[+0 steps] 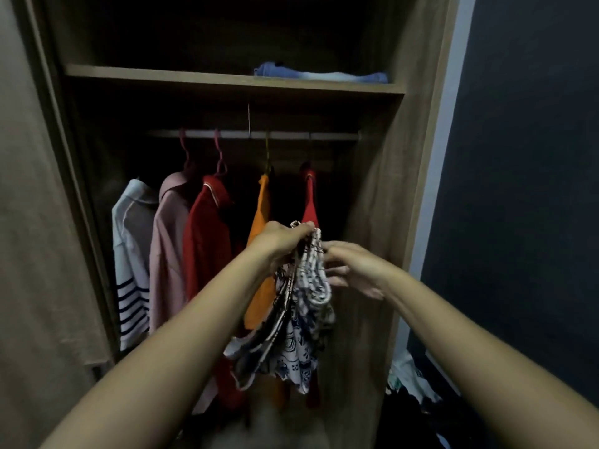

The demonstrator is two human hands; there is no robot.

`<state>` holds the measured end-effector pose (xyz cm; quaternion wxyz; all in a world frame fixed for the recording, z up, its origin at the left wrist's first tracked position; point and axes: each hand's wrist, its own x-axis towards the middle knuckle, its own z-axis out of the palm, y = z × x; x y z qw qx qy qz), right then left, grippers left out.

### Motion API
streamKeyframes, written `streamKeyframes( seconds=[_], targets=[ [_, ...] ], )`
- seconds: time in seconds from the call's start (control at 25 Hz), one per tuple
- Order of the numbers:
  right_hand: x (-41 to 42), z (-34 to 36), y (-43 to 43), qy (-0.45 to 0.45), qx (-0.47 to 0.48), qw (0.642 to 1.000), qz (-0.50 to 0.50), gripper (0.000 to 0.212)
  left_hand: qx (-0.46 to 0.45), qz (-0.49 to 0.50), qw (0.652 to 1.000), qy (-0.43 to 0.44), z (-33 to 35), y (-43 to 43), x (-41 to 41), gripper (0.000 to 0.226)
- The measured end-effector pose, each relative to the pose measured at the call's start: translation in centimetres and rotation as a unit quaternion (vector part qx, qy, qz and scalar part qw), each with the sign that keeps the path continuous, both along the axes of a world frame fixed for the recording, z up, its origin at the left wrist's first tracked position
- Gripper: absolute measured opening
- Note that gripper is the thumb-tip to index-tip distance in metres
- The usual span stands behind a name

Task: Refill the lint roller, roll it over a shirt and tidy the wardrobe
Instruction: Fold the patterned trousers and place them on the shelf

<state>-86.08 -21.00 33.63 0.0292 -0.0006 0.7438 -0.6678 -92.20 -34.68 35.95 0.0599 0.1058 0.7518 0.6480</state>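
Five garments are counted on the wardrobe rail (pixel 256 135): a striped white shirt (pixel 131 254), a pink shirt (pixel 167 251), a dark red shirt (pixel 207 241), an orange garment (pixel 261 254) and a red garment (pixel 309 202). One folded blue cloth (pixel 321 74) is seen on the shelf above. A bunched black-and-white patterned garment (pixel 301 306) is pinched at its top by the closed fingers of the left hand (pixel 282 236) and hangs below them; the loosely spread fingers of the right hand (pixel 353 265) touch its right edge.

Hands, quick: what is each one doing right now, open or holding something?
Left hand: closed, gripping the top of the patterned garment in front of the wardrobe rail.
Right hand: open, fingers spread, touching the garment's edge without gripping it.
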Motion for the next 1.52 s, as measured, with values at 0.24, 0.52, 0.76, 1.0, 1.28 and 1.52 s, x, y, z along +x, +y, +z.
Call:
streamKeyframes(
  seconds=[0.24, 0.52, 0.76, 1.0, 1.28, 1.52],
  targets=[
    [0.8, 0.9, 1.1, 0.054, 0.008, 0.997, 0.049, 0.083, -0.029, -0.051, 0.996, 0.066, 1.9, -1.5, 1.7, 0.018],
    [0.2, -1.7, 3.9, 0.052, 0.037, 0.993, -0.099, 0.096, 0.164, -0.096, 0.961, 0.203, 5.4, -4.0, 3.3, 0.021],
    [1.3, 4.4, 3.1, 0.248, 0.099, 0.957, -0.111, 0.033, 0.132, -0.046, 0.967, 0.213, 1.2, -9.0, 0.7, 0.029],
    [2.5, 6.7, 1.9, 0.337, 0.135, 0.923, -0.125, 0.063, 0.061, 0.039, 0.949, 0.307, 0.0, -9.6, 0.7, 0.034],
    [3.8, 5.0, 2.4, 0.189, 0.042, 0.977, -0.092, 0.034, 0.082, 0.003, 0.947, 0.309, 2.4, -9.8, 0.9, 0.049],
    [3.8, 6.2, 1.3, 0.102, -0.056, 0.99, -0.081, 0.011, 0.096, -0.07, 0.944, 0.309, 4.2, -10.5, 1.6, 0.044]
  ],
)
